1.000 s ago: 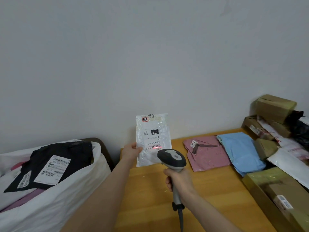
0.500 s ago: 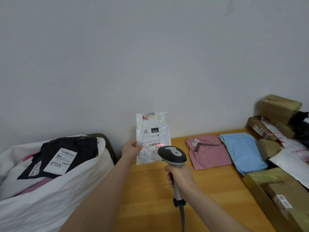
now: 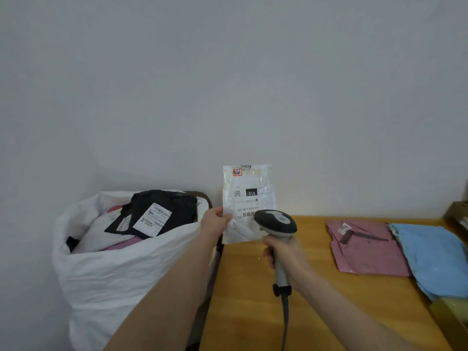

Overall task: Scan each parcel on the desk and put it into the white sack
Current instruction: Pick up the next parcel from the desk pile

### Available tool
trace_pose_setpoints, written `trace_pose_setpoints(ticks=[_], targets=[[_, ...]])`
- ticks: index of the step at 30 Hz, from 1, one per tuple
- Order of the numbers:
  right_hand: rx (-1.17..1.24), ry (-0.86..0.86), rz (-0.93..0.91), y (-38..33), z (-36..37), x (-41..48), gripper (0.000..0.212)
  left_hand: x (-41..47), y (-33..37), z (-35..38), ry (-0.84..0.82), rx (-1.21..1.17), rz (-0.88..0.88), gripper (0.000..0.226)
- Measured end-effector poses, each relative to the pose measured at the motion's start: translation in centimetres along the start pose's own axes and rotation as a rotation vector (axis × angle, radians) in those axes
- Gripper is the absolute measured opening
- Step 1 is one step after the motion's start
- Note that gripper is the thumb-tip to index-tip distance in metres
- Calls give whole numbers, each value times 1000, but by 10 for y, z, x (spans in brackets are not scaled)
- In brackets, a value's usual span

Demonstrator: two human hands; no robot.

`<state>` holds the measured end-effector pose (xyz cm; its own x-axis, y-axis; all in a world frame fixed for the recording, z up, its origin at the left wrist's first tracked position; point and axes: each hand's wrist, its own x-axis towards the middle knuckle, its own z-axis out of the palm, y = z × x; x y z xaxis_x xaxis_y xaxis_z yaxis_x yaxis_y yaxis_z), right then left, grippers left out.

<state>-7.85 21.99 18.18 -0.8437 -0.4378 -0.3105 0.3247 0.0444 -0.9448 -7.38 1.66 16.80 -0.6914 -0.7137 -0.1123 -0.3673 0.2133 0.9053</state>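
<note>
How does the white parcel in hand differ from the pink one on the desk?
The white parcel is held upright by the left hand; the pink parcel lies flat on the desk, untouched. The white parcel looks narrower than the pink parcel. Both are soft labelled mailers.

Two bare arms of one person are shown. The left hand [image 3: 215, 221] is seen from its back, with the thumb [image 3: 226, 217] in plain sight and the other fingers hidden. Behind those fingers, the left forearm [image 3: 164, 287] is uncovered all the way to the bottom edge, and it is rendered broader the farther it lies from the fingers. The right hand [image 3: 285, 252] is also seen from its back, with its knuckles rounded. Behind its fingers [image 3: 269, 258], the right forearm [image 3: 354, 312] is likewise uncovered to the bottom edge, and its wrist is narrowest just behind the hand.
</note>
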Motion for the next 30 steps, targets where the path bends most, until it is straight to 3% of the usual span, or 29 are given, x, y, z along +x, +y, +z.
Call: trace_pose_setpoints(ticks=[5, 16, 19, 23, 26, 30], targets=[[45, -9, -7, -24, 72, 27, 7, 18, -5, -82, 125, 0, 26, 10], [84, -61, 94, -33, 266, 66, 12, 92, -74, -306, 470, 50, -33, 30], [82, -36, 140, -20, 301, 76, 16, 110, -112, -333, 451, 137, -181, 49], [81, -22, 179, -7, 320, 84, 12, 126, -141, -334, 261, 415, -310, 64], [71, 4, 165, -8, 317, 86, 15, 134, -124, -325, 224, 580, -246, 58], [89, 53, 167, -16, 294, 89, 12, 144, -77, -282, 161, 664, -13, 47]])
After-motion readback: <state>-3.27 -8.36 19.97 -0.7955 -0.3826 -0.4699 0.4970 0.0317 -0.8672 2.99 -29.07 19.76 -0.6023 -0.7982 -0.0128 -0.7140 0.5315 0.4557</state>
